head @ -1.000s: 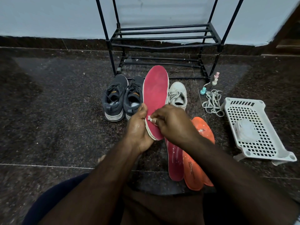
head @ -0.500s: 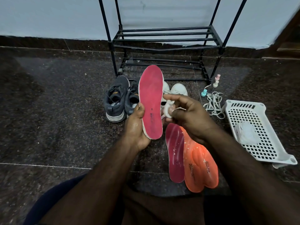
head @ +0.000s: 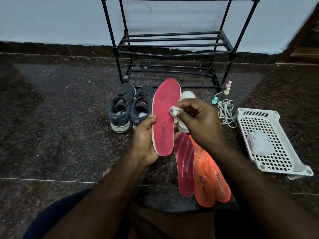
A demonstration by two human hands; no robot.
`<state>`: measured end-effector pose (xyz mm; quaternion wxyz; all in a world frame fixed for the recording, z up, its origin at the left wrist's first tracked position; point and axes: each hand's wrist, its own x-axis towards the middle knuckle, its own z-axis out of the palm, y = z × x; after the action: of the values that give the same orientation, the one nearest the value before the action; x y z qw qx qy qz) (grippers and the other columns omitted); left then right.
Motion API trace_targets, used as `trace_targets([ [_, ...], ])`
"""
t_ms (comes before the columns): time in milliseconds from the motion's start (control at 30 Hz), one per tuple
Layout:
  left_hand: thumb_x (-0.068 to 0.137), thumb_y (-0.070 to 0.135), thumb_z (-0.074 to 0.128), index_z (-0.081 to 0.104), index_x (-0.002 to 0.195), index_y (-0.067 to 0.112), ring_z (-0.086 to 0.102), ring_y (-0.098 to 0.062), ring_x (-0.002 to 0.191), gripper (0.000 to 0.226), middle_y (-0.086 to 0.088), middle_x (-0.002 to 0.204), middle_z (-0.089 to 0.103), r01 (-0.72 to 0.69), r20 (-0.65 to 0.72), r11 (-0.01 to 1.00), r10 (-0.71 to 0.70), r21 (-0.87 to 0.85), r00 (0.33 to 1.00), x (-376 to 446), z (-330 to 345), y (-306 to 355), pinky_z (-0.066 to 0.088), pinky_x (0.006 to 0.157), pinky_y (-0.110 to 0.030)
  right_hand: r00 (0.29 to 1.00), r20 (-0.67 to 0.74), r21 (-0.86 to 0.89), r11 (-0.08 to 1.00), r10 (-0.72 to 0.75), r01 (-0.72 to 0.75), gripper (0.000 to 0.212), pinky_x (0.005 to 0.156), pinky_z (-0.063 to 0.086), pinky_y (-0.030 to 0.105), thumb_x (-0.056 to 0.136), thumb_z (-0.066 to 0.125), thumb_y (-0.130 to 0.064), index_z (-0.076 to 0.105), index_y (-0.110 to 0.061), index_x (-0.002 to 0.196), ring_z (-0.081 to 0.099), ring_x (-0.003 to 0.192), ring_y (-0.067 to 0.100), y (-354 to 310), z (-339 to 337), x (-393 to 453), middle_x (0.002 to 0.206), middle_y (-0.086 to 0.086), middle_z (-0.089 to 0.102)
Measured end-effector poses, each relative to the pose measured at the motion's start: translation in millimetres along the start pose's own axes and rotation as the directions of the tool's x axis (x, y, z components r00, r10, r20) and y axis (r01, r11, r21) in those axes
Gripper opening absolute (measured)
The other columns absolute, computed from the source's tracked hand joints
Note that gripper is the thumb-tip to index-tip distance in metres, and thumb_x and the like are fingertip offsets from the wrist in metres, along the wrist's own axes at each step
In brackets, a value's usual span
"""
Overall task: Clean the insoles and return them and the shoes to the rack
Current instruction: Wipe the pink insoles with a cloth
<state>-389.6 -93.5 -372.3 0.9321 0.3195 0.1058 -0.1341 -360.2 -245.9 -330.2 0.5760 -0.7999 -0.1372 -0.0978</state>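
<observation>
Risk: left hand (head: 146,140) grips pink insole (head: 164,116) by its heel only; right hand (head: 198,121), pinching wipe (head: 174,110), could press it loose.

Both forearms are bare, no sleeves showing, and the lap wears dark brown shorts (head: 170,223) beside navy cloth (head: 51,216).

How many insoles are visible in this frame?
4: one pink insole held in the left hand; one dark pink insole and two overlapping orange insoles on the floor. More may be hidden.
</observation>
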Motion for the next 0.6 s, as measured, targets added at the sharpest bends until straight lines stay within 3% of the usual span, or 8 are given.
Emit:
trace_targets([
  [33, 0.101, 0.029, 0.038, 0.049, 0.143, 0.007, 0.067, -0.029, 0.100, 0.048, -0.016, 0.119, 0.065, 0.012, 0.006, 1.000, -0.012, -0.012, 1.000, -2, 1, 0, 0.049, 0.098, -0.054, 0.999, 0.022, -0.099, 0.994, -0.048, 0.050, 0.015, 0.091, 0.054, 0.038, 0.084, 0.073, -0.011, 0.075, -0.016, 0.098, 0.065, 0.102, 0.009, 2, 2, -1, 0.109, -0.005, 0.069],
  [100, 0.100, 0.028, 0.037, 0.057, 0.130, 0.002, 0.069, -0.025, 0.090, 0.045, -0.013, 0.106, 0.070, 0.039, 0.007, 0.998, -0.039, -0.043, 0.999, -4, 5, 1, 0.057, 0.085, -0.044, 0.990, 0.099, -0.233, 0.965, -0.103, 0.124, 0.015, 0.096, 0.051, 0.034, 0.084, 0.073, -0.021, 0.076, -0.018, 0.098, 0.062, 0.108, 0.008, 4, 6, -5, 0.116, -0.003, 0.066],
  [167, 0.102, 0.033, 0.037, 0.063, 0.117, 0.002, 0.072, -0.023, 0.082, 0.043, -0.012, 0.095, 0.072, 0.073, -0.005, 0.995, -0.074, -0.069, 0.997, -6, 10, 2, 0.061, 0.075, -0.035, 0.971, 0.167, -0.294, 0.931, -0.174, 0.217, 0.013, 0.096, 0.047, 0.026, 0.085, 0.071, -0.021, 0.077, -0.015, 0.095, 0.063, 0.104, 0.011, 3, 13, -10, 0.112, 0.003, 0.068],
  [233, 0.104, 0.042, 0.039, 0.065, 0.115, 0.001, 0.073, -0.024, 0.086, 0.050, -0.015, 0.096, 0.072, 0.092, -0.019, 0.991, -0.094, -0.097, 0.995, -7, 14, 1, 0.060, 0.081, -0.036, 0.938, 0.208, -0.352, 0.874, -0.277, 0.336, 0.010, 0.090, 0.044, 0.022, 0.085, 0.069, -0.013, 0.075, -0.011, 0.093, 0.064, 0.096, 0.017, 3, 22, -15, 0.100, 0.005, 0.071],
  [400, 0.100, 0.052, 0.041, 0.064, 0.109, 0.000, 0.068, -0.025, 0.093, 0.057, -0.014, 0.096, 0.068, 0.125, -0.058, 0.984, -0.133, -0.126, 0.989, -9, 12, 0, 0.053, 0.093, -0.036, 0.874, 0.314, -0.435, 0.762, -0.371, 0.480, 0.010, 0.082, 0.047, 0.039, 0.085, 0.064, -0.004, 0.069, -0.007, 0.093, 0.061, 0.088, 0.027, 14, 38, -24, 0.092, 0.008, 0.068],
  [500, 0.102, 0.048, 0.038, 0.065, 0.113, 0.005, 0.072, -0.024, 0.091, 0.051, -0.013, 0.100, 0.073, 0.136, -0.058, 0.987, -0.141, -0.087, 0.988, -11, 15, -4, 0.058, 0.085, -0.038, 0.886, 0.208, -0.482, 0.745, -0.415, 0.462, 0.008, 0.081, 0.046, 0.041, 0.085, 0.062, -0.003, 0.068, -0.004, 0.090, 0.060, 0.087, 0.029, 21, 28, -9, 0.093, 0.011, 0.065],
  [600, 0.104, 0.047, 0.034, 0.067, 0.113, 0.010, 0.075, -0.021, 0.085, 0.050, -0.009, 0.098, 0.076, 0.157, -0.062, 0.987, -0.158, -0.010, 0.986, -13, 20, -8, 0.061, 0.076, -0.040, 0.963, -0.019, -0.462, 0.856, -0.269, 0.230, 0.006, 0.080, 0.047, 0.036, 0.084, 0.066, -0.004, 0.067, -0.009, 0.088, 0.059, 0.085, 0.021, 18, 17, 2, 0.090, 0.004, 0.064],
])
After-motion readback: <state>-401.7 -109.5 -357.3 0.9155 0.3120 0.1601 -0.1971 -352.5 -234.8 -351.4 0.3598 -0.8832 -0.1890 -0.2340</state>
